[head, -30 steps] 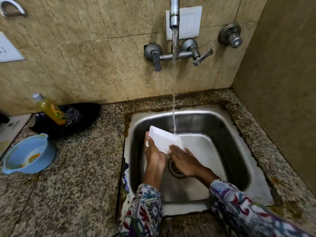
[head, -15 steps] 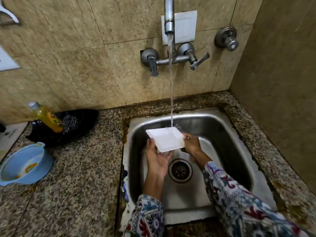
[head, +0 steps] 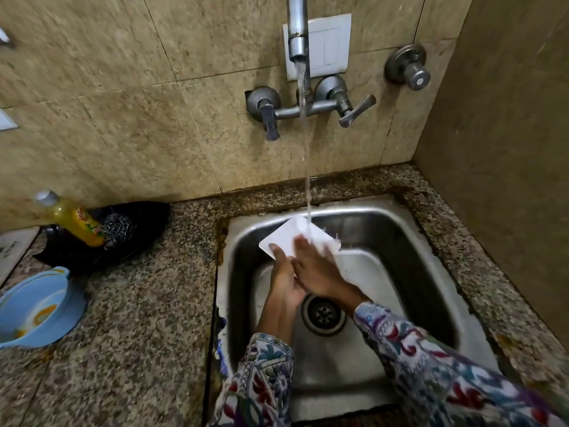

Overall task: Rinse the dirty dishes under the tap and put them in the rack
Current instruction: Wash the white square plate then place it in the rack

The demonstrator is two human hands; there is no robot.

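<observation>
A small square white plate (head: 288,234) is held over the steel sink (head: 425,260), right under the water stream from the tap (head: 298,35). My left hand (head: 284,280) holds the plate from below at its near edge, thumb on top. My right hand (head: 314,266) lies flat on the plate's upper face with straight fingers, where the water lands and splashes. Much of the plate is hidden under my right hand. No rack is in view.
A blue bowl (head: 37,306) with yellow residue sits on the granite counter at far left. Behind it a black dish (head: 135,232) holds a yellow soap bottle (head: 75,220) and a steel scrubber (head: 118,229). Tap handles (head: 354,112) stick out from the tiled wall.
My right hand moved from the plate's right edge onto its top face. The plate tilted and shifted slightly left under the stream. The camera moved closer.
</observation>
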